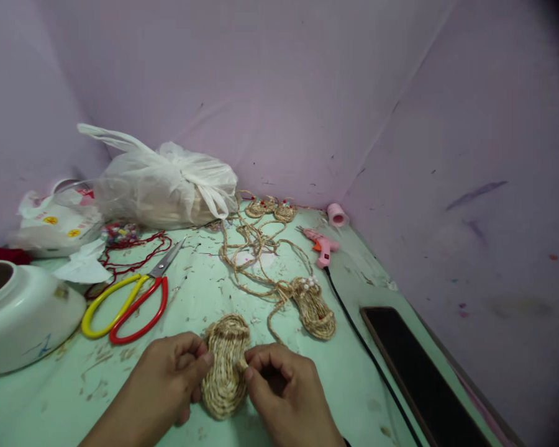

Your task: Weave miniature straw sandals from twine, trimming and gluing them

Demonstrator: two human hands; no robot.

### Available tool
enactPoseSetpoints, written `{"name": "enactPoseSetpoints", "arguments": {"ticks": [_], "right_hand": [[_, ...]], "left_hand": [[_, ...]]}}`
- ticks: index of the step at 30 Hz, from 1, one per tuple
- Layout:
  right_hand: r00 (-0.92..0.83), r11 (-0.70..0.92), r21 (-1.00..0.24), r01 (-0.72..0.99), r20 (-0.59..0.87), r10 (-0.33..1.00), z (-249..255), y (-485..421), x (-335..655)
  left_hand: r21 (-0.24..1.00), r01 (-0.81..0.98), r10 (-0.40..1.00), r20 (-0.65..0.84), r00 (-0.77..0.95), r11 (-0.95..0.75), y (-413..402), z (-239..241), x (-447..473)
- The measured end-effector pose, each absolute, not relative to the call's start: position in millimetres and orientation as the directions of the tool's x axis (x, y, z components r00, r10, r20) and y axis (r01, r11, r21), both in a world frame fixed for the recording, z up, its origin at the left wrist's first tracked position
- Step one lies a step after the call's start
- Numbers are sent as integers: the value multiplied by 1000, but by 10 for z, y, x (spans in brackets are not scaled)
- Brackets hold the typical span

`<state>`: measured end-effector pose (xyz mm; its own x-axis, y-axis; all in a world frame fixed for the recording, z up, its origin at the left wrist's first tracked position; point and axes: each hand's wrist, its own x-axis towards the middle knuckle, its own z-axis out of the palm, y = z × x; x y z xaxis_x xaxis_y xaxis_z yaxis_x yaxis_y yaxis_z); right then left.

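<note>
A small woven straw sole (225, 379), shaped like a slipper, lies in front of me with a band across its far end. My left hand (174, 372) is closed on its left edge, thumb on top. At the opposite edge, my right hand (282, 385) pinches a short pale rope end (243, 365) between thumb and forefinger. Beyond my right hand is a similar small straw slipper (315, 313), with white beads at its far end. Loose straw cord (249, 273) runs in tangled loops behind both pieces.
Left of my hands lie scissors (142, 292) with yellow and red handles, near a white pot (32, 316). A pink glue gun (323, 245) trails a black cable (363, 341) beside a phone (419, 372). A white plastic bag (168, 183) stands against the wall.
</note>
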<state>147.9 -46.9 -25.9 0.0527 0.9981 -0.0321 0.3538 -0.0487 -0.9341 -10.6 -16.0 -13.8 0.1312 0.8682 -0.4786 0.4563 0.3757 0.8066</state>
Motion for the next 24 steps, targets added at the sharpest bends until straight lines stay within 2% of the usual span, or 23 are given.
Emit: {"name": "enactPoseSetpoints", "arguments": {"ticks": [10,24], "right_hand": [[68,-35,-927,372,-11,998,-263,-473,1464],[20,99,-900,424,119,993,-273,-473,1465]], "left_hand": [[799,456,867,-487,109,392,-137,-131,-81],[811,424,860,-495,129,403,-158,-134,-75]]}}
